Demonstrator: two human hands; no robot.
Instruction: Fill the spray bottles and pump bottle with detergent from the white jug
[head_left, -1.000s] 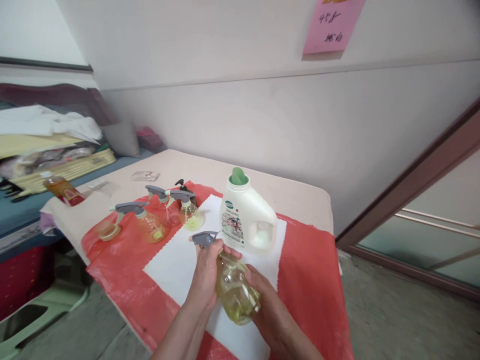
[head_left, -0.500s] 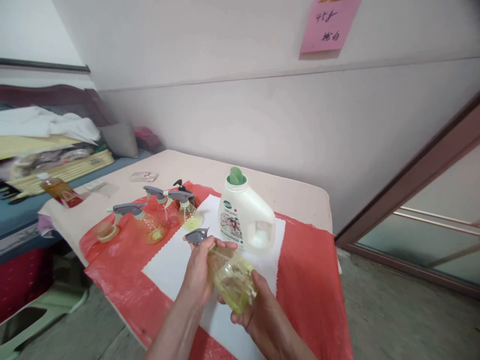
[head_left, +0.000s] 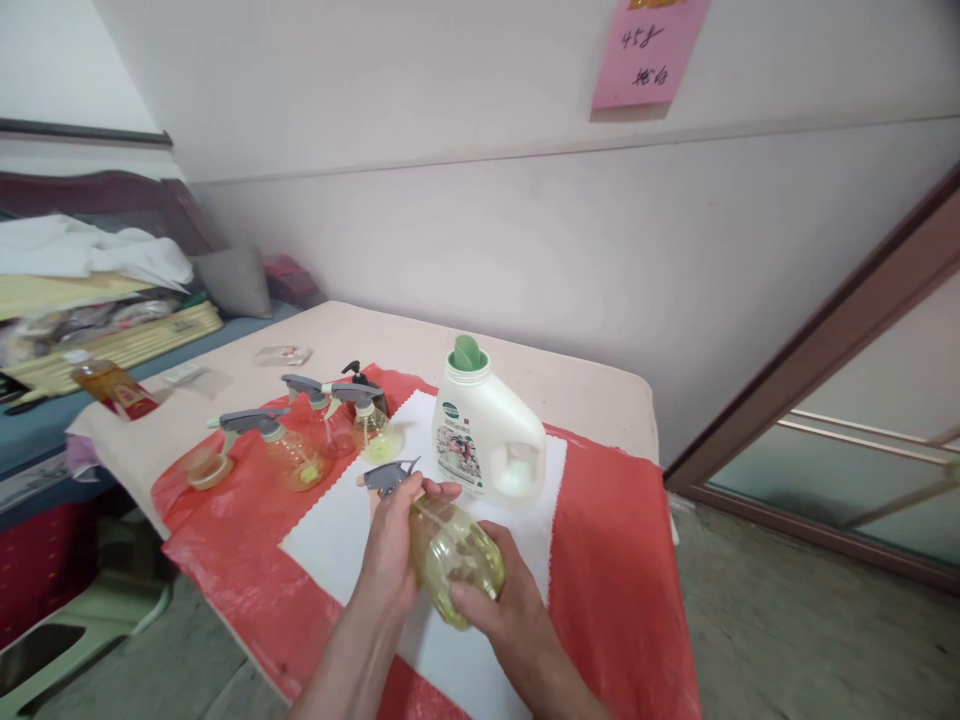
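Between my two hands is a clear yellow spray bottle point(head_left: 450, 550) with a grey trigger head, tilted with its base toward me. My left hand point(head_left: 394, 545) is wrapped round its neck end, just below the trigger. Round the bottle's lower body closes my right hand point(head_left: 506, 595), with the thumb across the front. Just beyond stands a white detergent jug point(head_left: 487, 430) with a green spout and a floral label. Both hands are above a white sheet point(head_left: 330, 535) that lies on a red cover point(head_left: 615, 560).
Several spray bottles point(head_left: 292, 455) and a dark pump bottle point(head_left: 367, 380) stand at the left of the red cover, beside a small round jar point(head_left: 206, 467). A bottle of amber liquid point(head_left: 112, 385) is at the table's left edge. A green stool point(head_left: 97, 620) stands below left.
My right hand has shifted its hold on the spray bottle, its thumb now lying over the front of the base. The view has moved slightly.
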